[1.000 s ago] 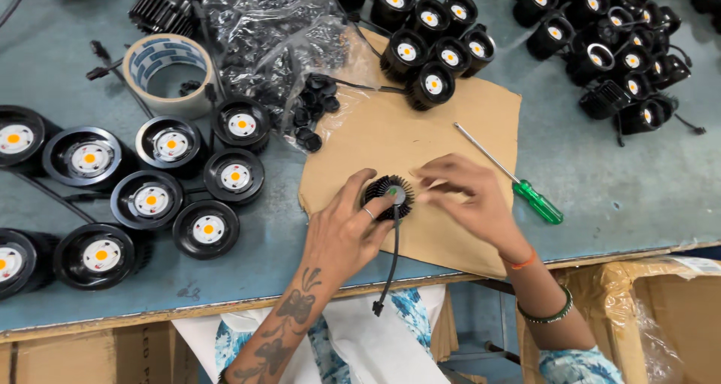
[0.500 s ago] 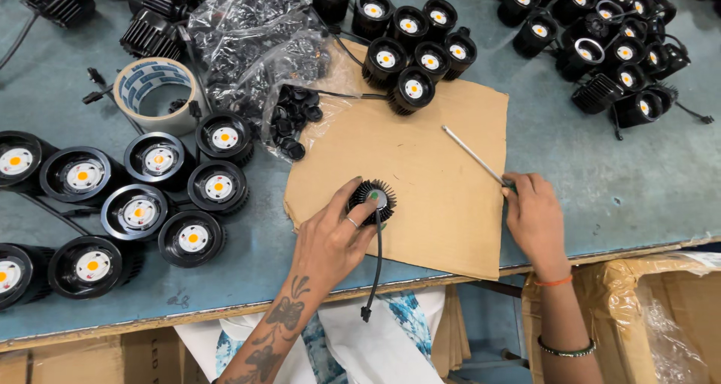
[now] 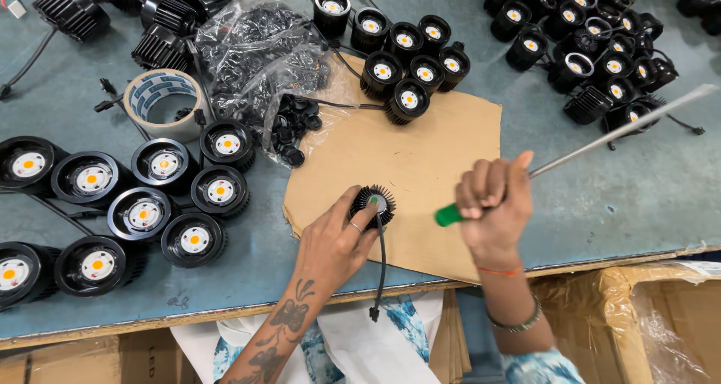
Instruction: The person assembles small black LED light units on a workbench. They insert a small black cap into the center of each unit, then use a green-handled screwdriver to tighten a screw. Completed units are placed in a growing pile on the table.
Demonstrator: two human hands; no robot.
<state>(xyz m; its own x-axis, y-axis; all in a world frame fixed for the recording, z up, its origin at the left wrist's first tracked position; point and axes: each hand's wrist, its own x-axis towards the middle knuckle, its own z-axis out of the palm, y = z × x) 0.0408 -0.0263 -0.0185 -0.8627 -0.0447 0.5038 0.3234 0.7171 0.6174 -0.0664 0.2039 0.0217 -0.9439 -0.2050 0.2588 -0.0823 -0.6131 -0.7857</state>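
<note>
Hands at work on a small black lamp over cardboard

Counter [image 3: 616, 196] first, blue-grey and crowded: a brown cardboard sheet [image 3: 435, 151] lies across its middle, a crinkled plastic bag [image 3: 259, 53] of dark parts beyond it, a roll of tape [image 3: 158, 102] to the left, rows of round black lamps [image 3: 150, 211] on the left side and more black lamps at the far right. On the cardboard sits the finned lamp body [image 3: 373, 201], its black cable [image 3: 379, 271] trailing off the near edge. Left hand [image 3: 334, 241] curls around that lamp body, fingers pressed to its rim. Right hand [image 3: 492, 204] is fisted tight around the green-handled screwdriver [image 3: 578, 147], lifted off the counter, shaft angled up and away to the right.
</note>
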